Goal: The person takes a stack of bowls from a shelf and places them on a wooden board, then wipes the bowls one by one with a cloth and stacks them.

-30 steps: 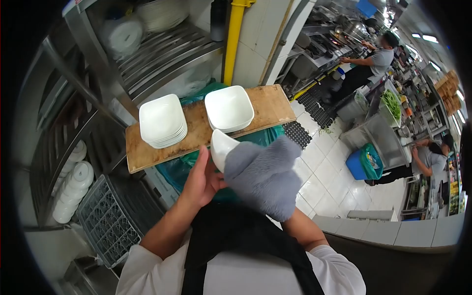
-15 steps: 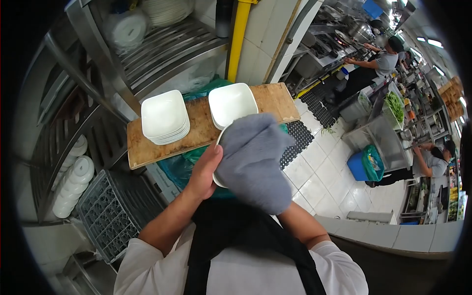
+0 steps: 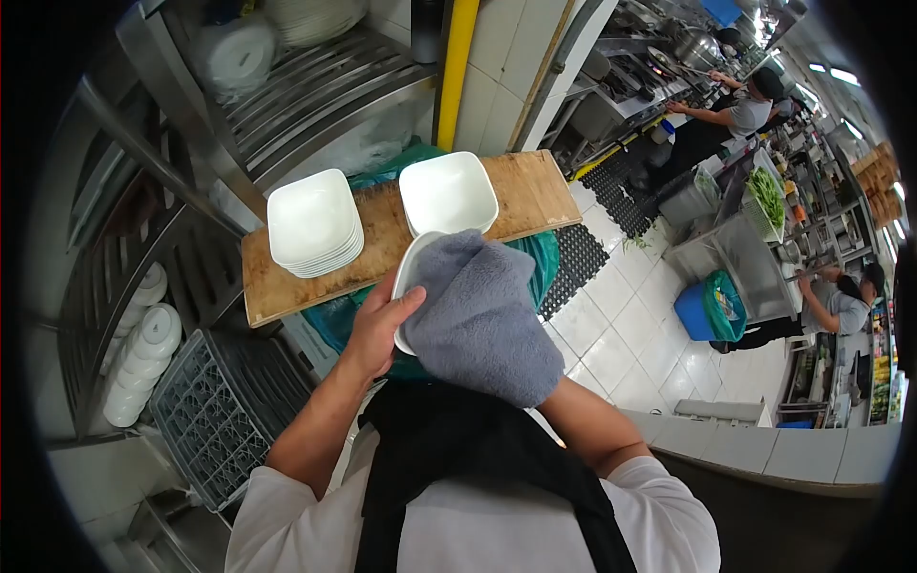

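Note:
My left hand (image 3: 377, 329) grips a white square bowl (image 3: 406, 277) by its left side, thumb over the rim. A fluffy grey cloth (image 3: 482, 320) covers most of that bowl and hangs down its right side. The cloth drapes over my right hand, hiding its fingers; only my right forearm (image 3: 592, 420) shows below. Just beyond, a stack of white square bowls (image 3: 313, 222) stands on the left of a wooden board (image 3: 530, 196). Another stack of bowls (image 3: 447, 191) sits on the board's middle, behind the bowl I hold.
Slatted metal shelving (image 3: 325, 95) rises at the left, with wrapped plates (image 3: 239, 57) on it. A grey dish rack (image 3: 210, 420) and stacked white cups (image 3: 148, 368) are lower left. A blue bin (image 3: 695, 310) stands on the tiled floor. Two people (image 3: 740, 119) work at the right.
The cloth has shifted slightly left and turned against the bowl, and looks less blurred. The held bowl and my left hand have moved a little left.

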Available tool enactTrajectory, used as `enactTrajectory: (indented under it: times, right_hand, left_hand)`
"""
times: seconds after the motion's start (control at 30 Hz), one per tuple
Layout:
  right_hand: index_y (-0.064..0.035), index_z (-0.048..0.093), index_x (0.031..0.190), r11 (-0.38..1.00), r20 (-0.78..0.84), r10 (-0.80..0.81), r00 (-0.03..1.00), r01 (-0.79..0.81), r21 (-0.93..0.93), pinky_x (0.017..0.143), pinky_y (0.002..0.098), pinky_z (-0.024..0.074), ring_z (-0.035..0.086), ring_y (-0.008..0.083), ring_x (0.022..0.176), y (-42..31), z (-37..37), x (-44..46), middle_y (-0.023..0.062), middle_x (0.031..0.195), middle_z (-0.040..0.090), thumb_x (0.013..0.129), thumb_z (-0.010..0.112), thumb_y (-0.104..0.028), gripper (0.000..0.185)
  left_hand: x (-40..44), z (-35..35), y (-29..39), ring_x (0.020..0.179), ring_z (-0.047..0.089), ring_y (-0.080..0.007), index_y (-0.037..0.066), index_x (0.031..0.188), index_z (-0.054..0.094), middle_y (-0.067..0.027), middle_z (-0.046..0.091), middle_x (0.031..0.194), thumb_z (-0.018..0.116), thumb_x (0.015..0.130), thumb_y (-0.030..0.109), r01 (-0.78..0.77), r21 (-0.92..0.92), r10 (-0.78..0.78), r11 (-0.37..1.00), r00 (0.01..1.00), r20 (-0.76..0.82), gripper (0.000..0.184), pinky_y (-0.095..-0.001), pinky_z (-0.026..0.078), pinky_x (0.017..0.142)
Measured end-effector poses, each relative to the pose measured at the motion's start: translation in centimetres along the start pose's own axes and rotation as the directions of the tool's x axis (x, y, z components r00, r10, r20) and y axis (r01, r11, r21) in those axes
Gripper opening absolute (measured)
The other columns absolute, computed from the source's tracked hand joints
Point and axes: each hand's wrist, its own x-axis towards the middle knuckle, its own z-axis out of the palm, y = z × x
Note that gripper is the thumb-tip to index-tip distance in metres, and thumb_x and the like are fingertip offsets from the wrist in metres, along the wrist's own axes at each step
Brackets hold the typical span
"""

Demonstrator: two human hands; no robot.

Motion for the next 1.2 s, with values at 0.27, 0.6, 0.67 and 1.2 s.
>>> enactTrajectory:
  times: [0.27, 0.6, 0.67, 1.2]
  right_hand:
    - [-0.0040, 0.067, 0.070, 0.988, 0.398, 0.121, 0.909, -0.071, -0.140, 0.072, 0.0460, 0.0437, 0.059, 0.0340, 0.077, -1.4, -3.2, 1.5, 0.0171, 0.072, 0.060, 0.066, 0.062, -0.016, 0.014]
    - [-0.0067, 0.063, 0.062, 0.979, 0.328, 0.145, 0.933, -0.183, 0.087, 0.060, 0.0467, 0.0403, 0.055, 0.0343, 0.066, 0.2, -5.2, -3.9, 0.0146, 0.064, 0.055, 0.060, 0.062, -0.017, 0.010]
    - [-0.0071, 0.063, 0.062, 0.976, 0.302, 0.177, 0.937, -0.206, 0.067, 0.059, 0.0467, 0.0403, 0.055, 0.0346, 0.065, 0.4, -5.4, -4.7, 0.0143, 0.062, 0.055, 0.059, 0.062, -0.017, 0.010]
    - [-0.0097, 0.062, 0.062, 0.921, 0.359, 0.376, 0.854, -0.385, -0.048, 0.060, 0.0473, 0.0415, 0.054, 0.0361, 0.058, 0.1, -7.1, -5.7, 0.0137, 0.056, 0.053, 0.055, 0.064, -0.015, 0.009]
  left_hand:
    - [1.4, -0.4, 0.5, 0.106, 0.058, -0.0176, -0.003, 0.133, 0.049, -0.0117, 0.060, 0.120, 0.054, 0.090, 0.010, -0.168, 0.023, 0.169, 0.986, 0.977, -0.129, 0.044, -0.0303, 0.044, 0.094]
    - [11.4, -1.9, -0.8, 0.104, 0.056, -0.0187, -0.005, 0.124, 0.053, -0.0117, 0.061, 0.114, 0.054, 0.093, 0.016, -0.365, 0.213, 0.418, 0.906, 0.847, -0.328, 0.037, -0.0320, 0.042, 0.093]
    - [13.3, -2.4, -1.5, 0.106, 0.056, -0.0212, -0.006, 0.123, 0.054, -0.0140, 0.060, 0.116, 0.055, 0.093, 0.018, -0.348, 0.252, 0.420, 0.903, 0.839, -0.347, 0.038, -0.0337, 0.041, 0.094]
    - [18.5, -5.5, -5.4, 0.108, 0.060, -0.0287, -0.009, 0.121, 0.056, -0.0208, 0.063, 0.118, 0.052, 0.083, 0.008, 0.021, 0.675, 0.274, 0.738, 0.905, -0.327, 0.042, -0.0357, 0.044, 0.093]
